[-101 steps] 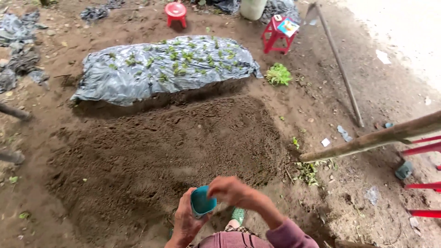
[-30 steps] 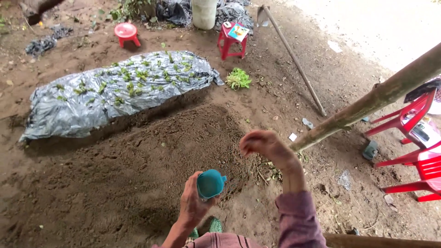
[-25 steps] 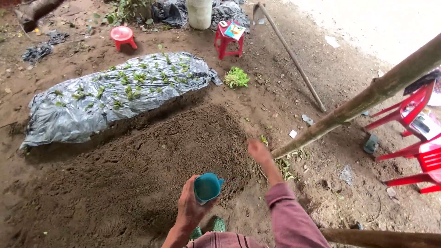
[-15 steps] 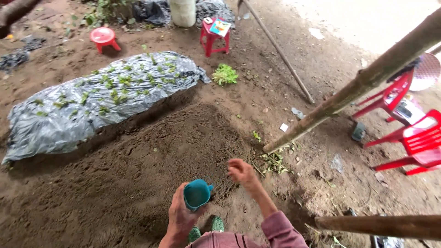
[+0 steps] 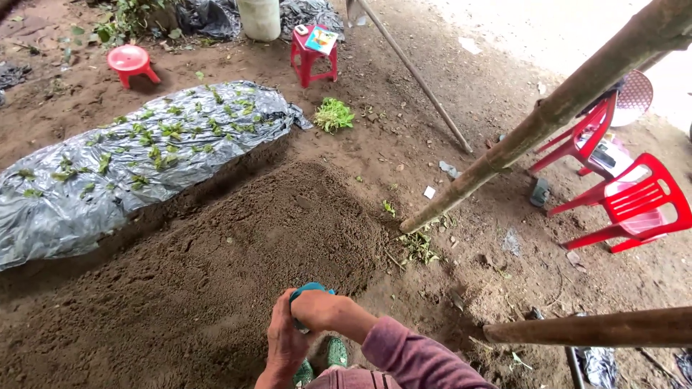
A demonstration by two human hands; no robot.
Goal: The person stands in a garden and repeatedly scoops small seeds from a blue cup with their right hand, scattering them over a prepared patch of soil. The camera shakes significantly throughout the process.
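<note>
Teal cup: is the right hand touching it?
Touching. The head view shows the right hand lying over the mouth of the teal cup, which the left hand holds.

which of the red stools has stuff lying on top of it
The square red stool beside the white bucket: a colourful packet and a small white thing lie on it. The round red stool farther left is bare.

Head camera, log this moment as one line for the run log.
left hand: holds teal cup | right hand: fingers in cup | below: bare soil bed | beside: plastic-covered bed with seedlings
</note>
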